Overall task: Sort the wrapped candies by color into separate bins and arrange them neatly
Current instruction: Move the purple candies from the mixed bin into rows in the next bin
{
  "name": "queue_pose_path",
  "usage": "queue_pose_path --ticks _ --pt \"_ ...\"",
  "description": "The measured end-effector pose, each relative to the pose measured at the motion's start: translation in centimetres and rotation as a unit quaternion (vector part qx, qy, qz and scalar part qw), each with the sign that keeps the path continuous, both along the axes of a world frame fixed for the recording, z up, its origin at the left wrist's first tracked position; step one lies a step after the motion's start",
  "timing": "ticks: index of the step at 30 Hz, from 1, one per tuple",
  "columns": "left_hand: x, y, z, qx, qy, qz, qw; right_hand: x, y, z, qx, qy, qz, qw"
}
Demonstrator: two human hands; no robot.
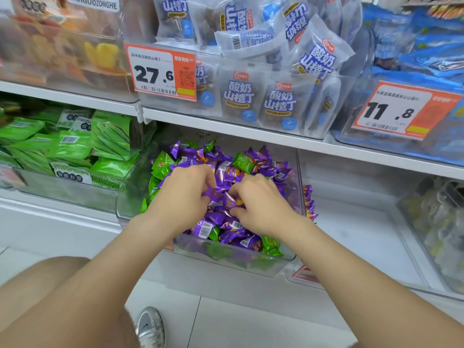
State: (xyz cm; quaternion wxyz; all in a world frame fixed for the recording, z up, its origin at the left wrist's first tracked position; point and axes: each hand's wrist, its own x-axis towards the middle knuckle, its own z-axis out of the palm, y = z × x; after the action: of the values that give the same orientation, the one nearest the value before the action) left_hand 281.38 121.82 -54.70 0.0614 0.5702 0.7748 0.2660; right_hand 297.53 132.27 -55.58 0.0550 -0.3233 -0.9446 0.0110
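My left hand (184,194) and right hand (258,204) are both sunk knuckles-up into the heap, fingers curled down and pinched on purple wrapped candies (227,197); exactly how many pieces each hand clasps I cannot tell, since the fingertips are buried. The candies fill a clear plastic bin (276,266) pulled forward from the lower shelf, with the purple ones massed through the middle and the green wrapped candies (242,160) scattered along the left wall, the back and the front corner. Step in hand, as I judge it: picking one colour out of the mixed heap. The next move calls for lifting a closed handful clear without dragging green pieces along, then carrying it to a separate bin. The candies are small pillow packs lying every way, long axes with no common direction, several barcode-side up. Beside the bin on the left stand green snack packets (70,146).
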Motion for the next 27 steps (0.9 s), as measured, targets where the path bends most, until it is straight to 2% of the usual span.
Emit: queue_pose_path --ticks 3,6,7,9,11,12,14,18,20,22,25,27 --pt "-0.2 0.0 0.4 0.047 0.001 0.017 0.999 0.6 -0.2 0.9 -0.031 0.16 -0.052 0.985" --pt "0.3 -0.5 1.2 0.092 -0.016 -0.003 0.996 1.4 -0.6 1.9 -0.147 0.289 -0.121 0.938" --pt "0.6 -0.7 1.5 0.1 -0.051 -0.02 0.994 1.7 -0.8 2.2 -0.209 0.321 -0.144 0.912" --pt "1.5 -1.2 2.4 0.098 -0.185 -0.066 0.976 2.4 -1.3 2.4 -0.354 0.378 -0.147 0.843" --pt "2.7 -1.5 3.0 0.095 -0.337 -0.083 0.933 3.2 -1.9 3.0 -0.463 0.403 -0.108 0.782" --pt "3.2 -1.6 3.3 0.094 -0.395 -0.075 0.911 3.6 -2.2 3.3 -0.484 0.407 -0.092 0.769" --pt "3.9 -1.5 3.4 0.092 -0.469 -0.055 0.877 4.2 -2.3 3.7 -0.468 0.418 -0.088 0.774" --pt "4.7 -1.2 2.9 0.086 -0.525 -0.033 0.846 5.6 -2.0 3.7 -0.413 0.428 -0.109 0.796" --pt "5.2 -1.0 2.8 0.085 -0.558 -0.038 0.825 6.4 -1.9 3.9 -0.417 0.442 -0.115 0.786" --pt "5.6 -0.9 2.7 0.078 -0.538 -0.053 0.838 7.0 -1.9 4.1 -0.438 0.459 -0.113 0.764" --pt "6.3 -0.9 2.9 0.068 -0.492 -0.098 0.862 8.0 -1.9 4.4 -0.478 0.45 -0.076 0.75" --pt "6.9 -0.8 3.1 0.067 -0.497 -0.123 0.856 8.8 -2.3 4.8 -0.461 0.43 -0.055 0.774"
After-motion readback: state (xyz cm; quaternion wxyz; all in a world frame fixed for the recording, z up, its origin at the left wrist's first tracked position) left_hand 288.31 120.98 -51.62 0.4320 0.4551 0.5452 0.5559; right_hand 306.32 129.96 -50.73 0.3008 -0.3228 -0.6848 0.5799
